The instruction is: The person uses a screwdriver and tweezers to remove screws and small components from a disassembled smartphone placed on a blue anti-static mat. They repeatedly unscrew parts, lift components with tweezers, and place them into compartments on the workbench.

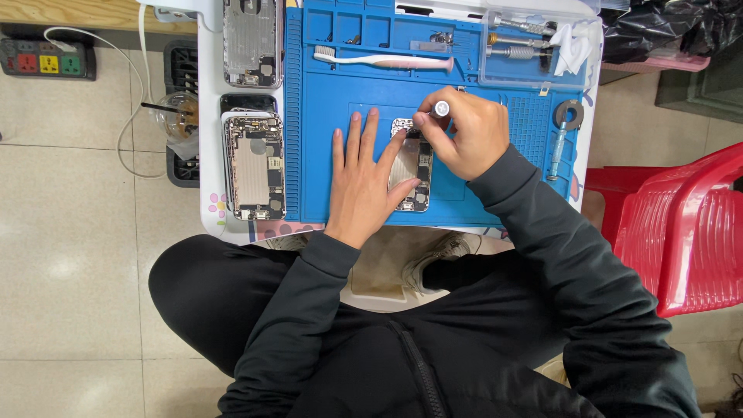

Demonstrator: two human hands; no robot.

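Note:
An opened phone housing [412,166] lies on the blue work mat [325,116] in the head view. My left hand [364,182] rests flat on the mat with its thumb and forefinger pressing on the housing's left side. My right hand [463,133] grips a small silver-capped screwdriver [438,110] upright, with its tip at the top of the housing.
Two more opened phone housings [254,166] [250,42] lie on the white table left of the mat. A toothbrush [383,59] and metal tools [515,39] sit in the mat's top trays. An iced drink cup [179,116], a power strip [48,58] and a red plastic chair [681,224] stand around the table.

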